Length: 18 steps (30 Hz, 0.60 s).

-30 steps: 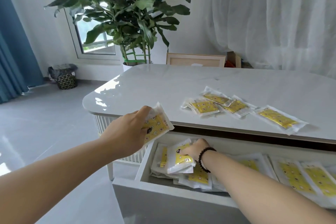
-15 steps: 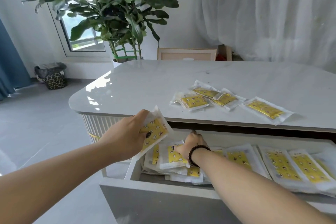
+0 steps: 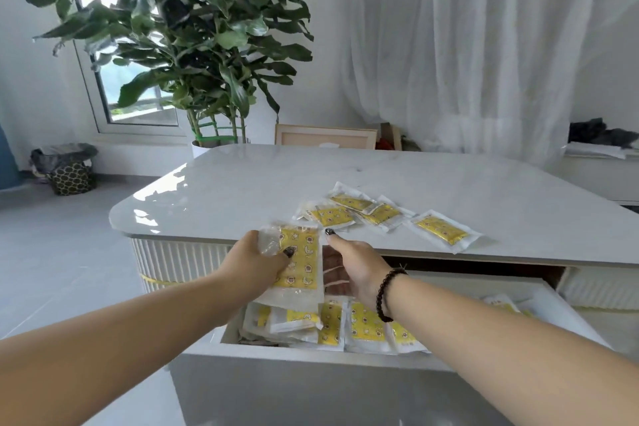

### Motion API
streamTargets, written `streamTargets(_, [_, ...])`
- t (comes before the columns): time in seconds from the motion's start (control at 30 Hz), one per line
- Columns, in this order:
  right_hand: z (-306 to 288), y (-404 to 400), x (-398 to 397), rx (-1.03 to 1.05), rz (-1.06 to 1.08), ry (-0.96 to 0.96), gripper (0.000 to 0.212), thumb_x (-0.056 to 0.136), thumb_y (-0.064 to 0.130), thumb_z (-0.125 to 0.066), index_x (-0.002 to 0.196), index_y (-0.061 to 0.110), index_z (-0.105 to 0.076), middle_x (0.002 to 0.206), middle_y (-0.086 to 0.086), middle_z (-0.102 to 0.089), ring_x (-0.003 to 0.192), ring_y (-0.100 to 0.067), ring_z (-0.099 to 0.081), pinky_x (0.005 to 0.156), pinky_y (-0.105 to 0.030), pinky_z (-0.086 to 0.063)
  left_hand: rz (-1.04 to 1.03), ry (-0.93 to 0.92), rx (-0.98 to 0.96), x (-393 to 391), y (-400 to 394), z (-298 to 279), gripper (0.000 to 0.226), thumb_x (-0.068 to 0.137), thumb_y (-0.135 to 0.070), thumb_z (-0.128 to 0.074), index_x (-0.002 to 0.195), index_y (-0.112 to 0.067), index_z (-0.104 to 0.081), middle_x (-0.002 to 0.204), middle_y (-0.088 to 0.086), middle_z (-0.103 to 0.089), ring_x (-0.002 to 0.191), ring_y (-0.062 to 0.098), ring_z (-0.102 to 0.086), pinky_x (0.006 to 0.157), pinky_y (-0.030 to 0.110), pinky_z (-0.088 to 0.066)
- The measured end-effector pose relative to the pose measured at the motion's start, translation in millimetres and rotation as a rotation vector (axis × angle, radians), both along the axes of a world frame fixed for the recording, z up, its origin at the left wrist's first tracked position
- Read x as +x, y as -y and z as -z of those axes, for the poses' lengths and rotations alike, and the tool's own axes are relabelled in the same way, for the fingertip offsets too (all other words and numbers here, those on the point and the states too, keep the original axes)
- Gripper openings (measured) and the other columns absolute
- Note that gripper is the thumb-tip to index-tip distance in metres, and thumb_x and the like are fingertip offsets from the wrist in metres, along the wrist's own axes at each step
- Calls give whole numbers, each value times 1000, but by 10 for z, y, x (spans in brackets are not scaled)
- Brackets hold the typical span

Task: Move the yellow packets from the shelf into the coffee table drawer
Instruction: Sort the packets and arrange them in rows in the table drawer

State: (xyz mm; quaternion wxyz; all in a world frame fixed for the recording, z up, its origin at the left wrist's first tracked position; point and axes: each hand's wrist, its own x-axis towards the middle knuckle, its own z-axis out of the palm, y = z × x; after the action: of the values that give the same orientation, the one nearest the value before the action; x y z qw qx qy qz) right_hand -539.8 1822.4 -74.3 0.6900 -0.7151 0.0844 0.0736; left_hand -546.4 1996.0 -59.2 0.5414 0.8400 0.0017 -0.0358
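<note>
Over the glossy white marble table [image 3: 242, 183] edge, I saw my left hand [image 3: 256, 261] grasping an upright yellow-printed plastic packet [image 3: 299, 263] directly above the open white drawer [image 3: 311, 368], my right hand's fingers [image 3: 332, 235] released just beside it.

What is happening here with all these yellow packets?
A person is filling the open drawer of a white coffee table with yellow packets. The left hand holds one packet above the drawer, and the right hand reaches toward it, holding nothing. Four packets lie on the tabletop.
</note>
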Motion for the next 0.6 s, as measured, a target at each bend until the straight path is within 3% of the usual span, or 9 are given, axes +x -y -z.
streamTargets(0.13, [-153,107,-198,-34,-6,27,16,88,23,-65,81,12,-57,65,-4,-59,58,-19,-58,61,-32,-53,22,-8,-55,-100,150,-43,27,85,-30,-67,107,-17,-56,101,12,-70,91,30,-67,88,45,-53])
streamTargets(0.23, [-234,206,-295,-41,-8,47,12,84,17,-69,88,10,-59,76,-6,-65,72,-22,-63,79,-43,-54,57,-4,-103,-154,300,-79,23,86,-27,-66,103,-13,-58,99,14,-68,78,24,-61,79,39,-52])
streamTargets(0.3, [-284,294,-331,-12,-37,47,10,87,12,-66,93,8,-59,81,-7,-69,75,-23,-66,77,-40,-55,93,21,-94,-181,411,-98,24,85,-29,-66,103,-15,-58,96,12,-69,79,25,-63,79,38,-52])
streamTargets(0.37, [-329,418,-335,-36,-38,60,13,88,10,-65,98,7,-57,92,-12,-71,83,-25,-68,81,-42,-57,130,40,-76,-177,528,-96,22,86,-30,-64,104,-19,-58,99,8,-70,87,25,-67,86,41,-54])
streamTargets(0.47, [-367,712,-256,-157,2,84,24,87,12,-67,107,5,-57,110,-17,-69,98,-28,-67,93,-50,-52,169,48,-54,-137,704,-78,16,92,-26,-60,106,-19,-57,101,6,-66,82,19,-61,75,35,-53])
streamTargets(0.6, [-321,1237,-165,-346,10,40,37,81,18,-74,111,5,-59,110,-17,-70,104,-31,-67,96,-53,-49,214,8,-88,-16,898,24,16,95,-12,-53,110,-16,-55,100,5,-67,89,16,-67,70,32,-59])
